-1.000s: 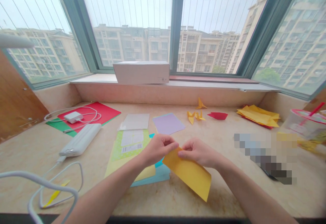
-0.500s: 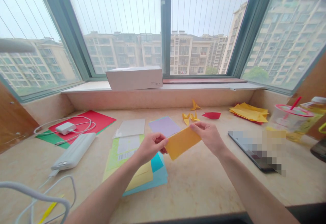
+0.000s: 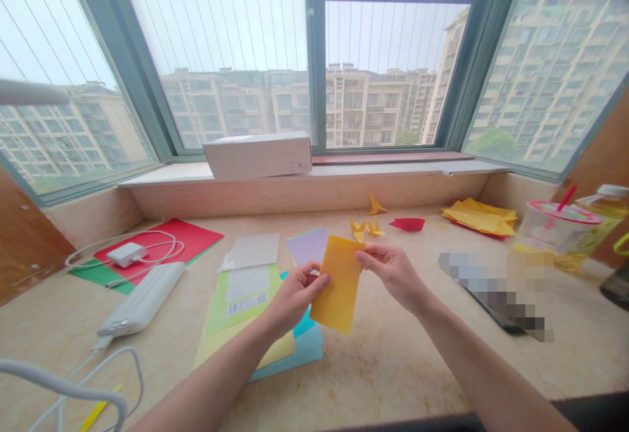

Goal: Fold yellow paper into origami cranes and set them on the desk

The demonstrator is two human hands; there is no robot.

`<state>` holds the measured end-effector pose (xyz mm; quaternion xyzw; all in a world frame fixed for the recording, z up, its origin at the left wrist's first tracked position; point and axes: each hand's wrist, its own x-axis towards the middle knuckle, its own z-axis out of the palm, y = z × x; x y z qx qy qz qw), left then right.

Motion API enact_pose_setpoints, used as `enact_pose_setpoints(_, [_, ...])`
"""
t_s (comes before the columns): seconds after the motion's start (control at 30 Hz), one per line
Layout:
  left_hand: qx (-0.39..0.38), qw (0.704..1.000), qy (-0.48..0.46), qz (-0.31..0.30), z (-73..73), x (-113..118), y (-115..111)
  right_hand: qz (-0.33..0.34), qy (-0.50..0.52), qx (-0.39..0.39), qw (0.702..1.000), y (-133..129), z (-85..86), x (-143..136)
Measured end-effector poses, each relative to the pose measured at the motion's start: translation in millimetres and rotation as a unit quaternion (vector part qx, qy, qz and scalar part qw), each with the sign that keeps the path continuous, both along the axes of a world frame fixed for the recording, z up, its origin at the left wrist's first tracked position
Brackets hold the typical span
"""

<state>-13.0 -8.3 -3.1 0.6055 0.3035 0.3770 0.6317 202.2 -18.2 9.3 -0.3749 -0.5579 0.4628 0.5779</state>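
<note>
Swung from a lengthwise slant half a second earlier to nearly on end, a yellow paper (image 3: pixel 337 284) now stands between our hands in the head camera's view, raised before us and covering part of a purple sheet (image 3: pixel 305 246). Our left hand (image 3: pixel 296 293) is clamped on its left edge, thumb across the front; our right hand (image 3: pixel 396 271) pinches the upper right edge between thumb and finger. Near our left wrist, blue sheets (image 3: pixel 302 353) and a green packet (image 3: pixel 223 301) with a barcode label lie on the stone-patterned counter (image 3: pixel 393 379). Beyond our right hand we see folded yellow pieces (image 3: pixel 366 230), a red folded piece (image 3: pixel 407 224) and, farther right, a pile of yellow paper (image 3: pixel 479 216). A phone (image 3: pixel 496 301), partly pixelated, lies to the right, near a clear cup (image 3: pixel 555 238) with a red straw. Well to our left, a white charger (image 3: pixel 126 254) and its cable rest on a red sheet (image 3: pixel 189 238), just beside a white power bank (image 3: pixel 142 297). Past the counter, a white box (image 3: pixel 258 158) sits on the windowsill (image 3: pixel 368 168).
</note>
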Motion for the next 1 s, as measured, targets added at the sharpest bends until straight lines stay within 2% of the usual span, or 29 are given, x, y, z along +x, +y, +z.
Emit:
enact_pose_setpoints(0.13, [0.011,0.998,-0.034,-0.056,0.3,5,-5,0.003,-0.009,-0.001,1.0,-4,-0.5,-2])
enact_pose_setpoints(0.27, [0.055,0.997,-0.047,-0.007,3.3,5,-7,0.049,-0.096,-0.008,0.994,-9,-1.1,-7])
enact_pose_setpoints(0.47, [0.06,0.997,-0.021,0.046,5.0,4,-8,0.041,-0.156,0.014,0.987,-14,0.2,-12])
enact_pose_setpoints(0.73, [0.056,0.997,-0.017,0.059,5.9,6,-9,0.043,-0.154,0.011,0.987,-14,-0.4,-12])
enact_pose_setpoints(1.0, [0.029,0.996,0.0,0.084,3.1,6,-9,0.025,-0.084,-0.012,0.996,-10,-6.9,-13])
